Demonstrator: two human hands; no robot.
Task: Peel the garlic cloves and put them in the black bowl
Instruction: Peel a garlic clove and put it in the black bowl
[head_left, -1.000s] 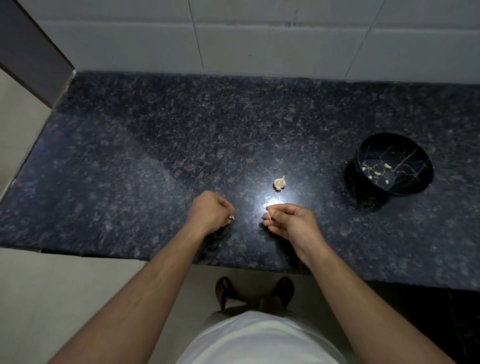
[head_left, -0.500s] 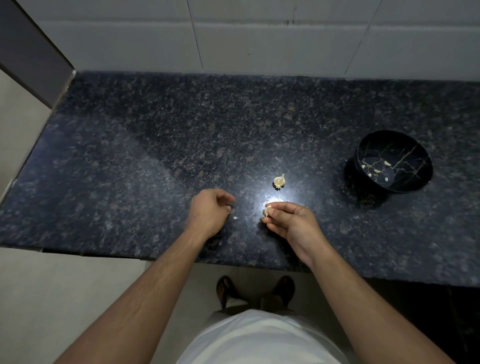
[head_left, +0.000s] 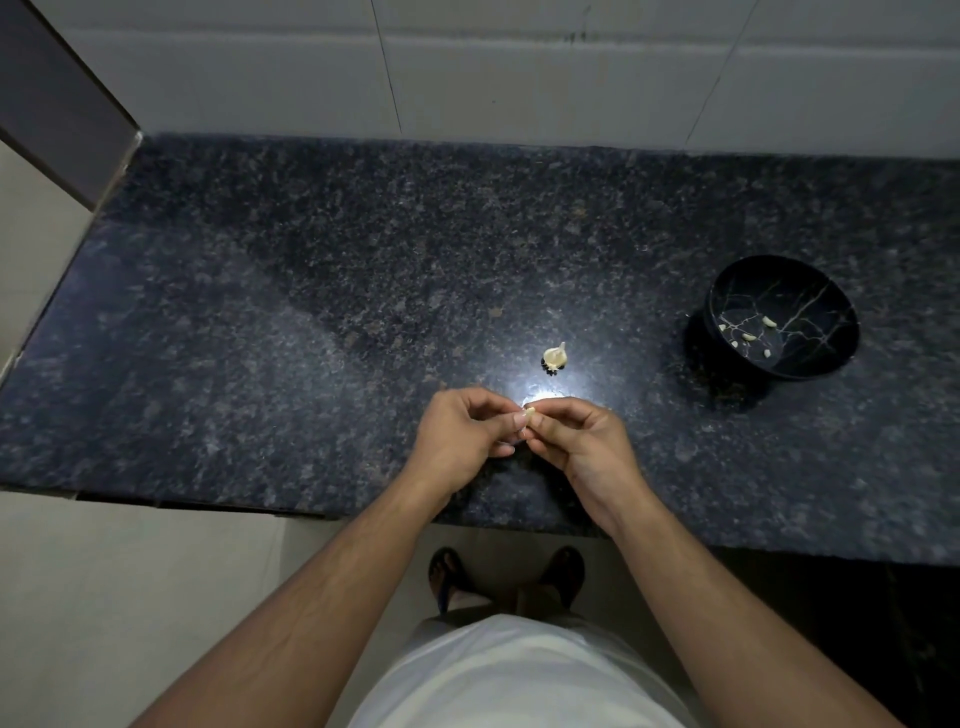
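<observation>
Where fingers (head_left: 537, 422) meet, garlic clove (head_left: 530, 413).

head cam: worn on person's head; faces fwd & down
reach: close over counter (head_left: 260, 338) edge; wall behind

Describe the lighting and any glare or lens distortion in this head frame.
Head view: dim overall, with one bright glare spot on the polished countertop just beyond the garlic clove pinched between the left hand and right hand; the black bowl casts a dark shadow leftward; wide-angle bowing curves the counter's edges; focus is acceptable, fine detail on the clove lost.
</observation>
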